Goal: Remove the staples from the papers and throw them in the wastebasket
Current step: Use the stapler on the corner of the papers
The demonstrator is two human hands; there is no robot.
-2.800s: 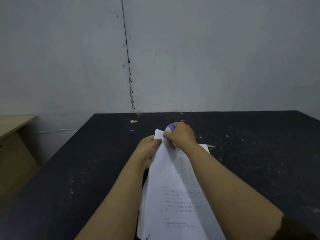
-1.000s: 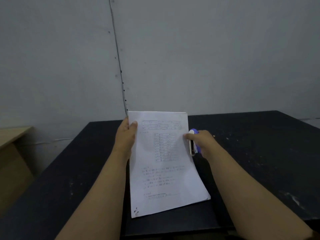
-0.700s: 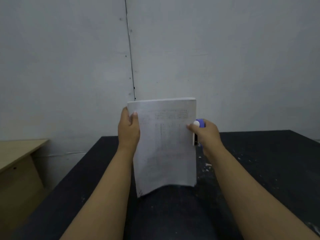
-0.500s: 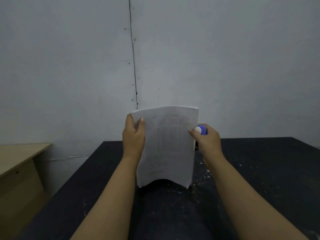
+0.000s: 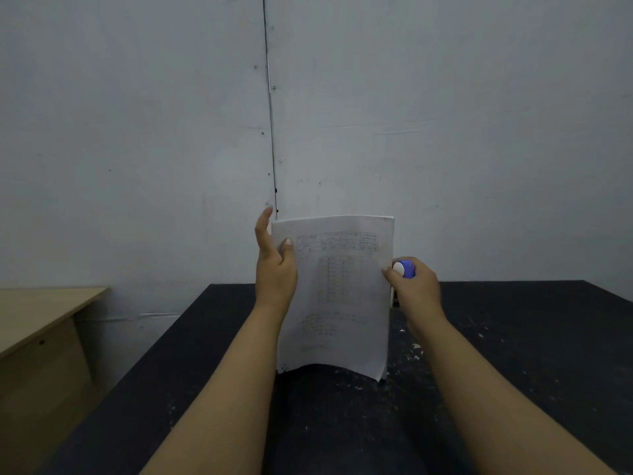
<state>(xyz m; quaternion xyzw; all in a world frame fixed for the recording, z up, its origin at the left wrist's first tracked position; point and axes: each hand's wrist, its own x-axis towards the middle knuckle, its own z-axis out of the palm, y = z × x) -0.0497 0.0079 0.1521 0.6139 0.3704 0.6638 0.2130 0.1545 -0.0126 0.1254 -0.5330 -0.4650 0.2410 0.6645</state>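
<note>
Upright over the bench (image 5: 513,337), the papers (image 5: 334,296) are pinched at both side edges between left hand (image 5: 275,269) fingers (image 5: 287,246) and the right hand (image 5: 414,286), which is also clenched on a blue staple remover (image 5: 404,269).

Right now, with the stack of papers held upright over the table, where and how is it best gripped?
Pinch the papers at the upper left edge, from the left, thumb in front and fingers behind, as the left hand does. The sheets stand upright and curl loose at the bottom. The right hand, also holding a blue tool, steadies the right edge.

One head-worn camera looks forward and slightly down along the dark worktop (image 5: 513,354). It faces the grey wall (image 5: 445,114) behind, forearms close beneath.
</note>
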